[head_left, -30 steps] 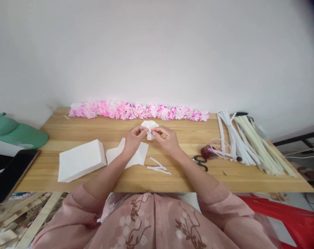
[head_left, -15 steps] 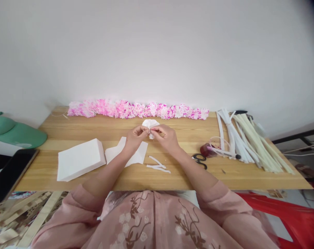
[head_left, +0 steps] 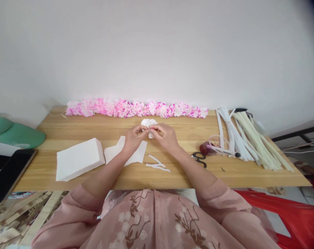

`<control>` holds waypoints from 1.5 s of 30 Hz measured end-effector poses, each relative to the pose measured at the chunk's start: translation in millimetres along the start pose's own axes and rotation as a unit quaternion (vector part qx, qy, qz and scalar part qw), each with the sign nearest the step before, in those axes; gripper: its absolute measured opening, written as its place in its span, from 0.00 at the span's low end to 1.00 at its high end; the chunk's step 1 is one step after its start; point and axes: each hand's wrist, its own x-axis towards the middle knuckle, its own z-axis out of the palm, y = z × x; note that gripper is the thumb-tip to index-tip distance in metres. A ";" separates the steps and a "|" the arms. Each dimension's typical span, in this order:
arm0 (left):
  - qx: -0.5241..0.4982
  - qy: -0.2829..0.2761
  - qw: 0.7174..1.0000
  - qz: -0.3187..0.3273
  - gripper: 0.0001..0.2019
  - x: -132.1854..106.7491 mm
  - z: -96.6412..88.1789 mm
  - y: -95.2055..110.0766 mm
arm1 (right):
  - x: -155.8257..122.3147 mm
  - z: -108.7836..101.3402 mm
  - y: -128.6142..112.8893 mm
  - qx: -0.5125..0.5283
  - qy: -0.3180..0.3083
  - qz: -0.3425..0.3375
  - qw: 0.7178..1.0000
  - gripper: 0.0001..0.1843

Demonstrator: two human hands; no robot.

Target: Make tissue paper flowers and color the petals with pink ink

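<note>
Above the middle of the table, both my hands are closed at a white, gathered piece of tissue paper [head_left: 147, 122] that fans out beyond my fingertips. My left hand [head_left: 133, 137] pinches its narrow waist from the left. From the right, my right hand [head_left: 166, 136] pinches at the same spot, where a thin white strip shows between the fingertips. Flat white paper sheets [head_left: 133, 159] lie under and beside my left wrist. Between my forearms lie several short white strips [head_left: 157, 164].
A white paper stack [head_left: 79, 159] sits left, near a phone [head_left: 12, 173] and a green visor cap [head_left: 19, 133]. Pink-and-white paper pompoms [head_left: 136, 109] line the back edge. To the right are black-handled scissors [head_left: 199, 157], a dark red jar [head_left: 205, 148] and bundled white and cream strips [head_left: 255, 138].
The fingertips have shifted very slightly at the paper's waist, and the thin strip there now slants. Both hands keep their pinch. The whole view has moved a little.
</note>
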 end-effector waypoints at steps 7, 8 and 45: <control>-0.104 0.003 0.994 -0.046 0.07 2.5 -1.5 1.5 | 0.4 -1.4 -1.2 -0.006 -0.009 0.001 1.000 0.08; -0.105 0.001 0.993 -0.046 0.07 2.4 -1.5 1.7 | 0.6 -1.6 -1.4 -0.005 -0.009 -0.002 1.000 0.08; 0.046 0.004 0.999 0.004 0.06 0.9 -2.5 -4.4 | -1.7 -2.1 -3.9 -0.114 -0.021 -0.068 0.991 0.09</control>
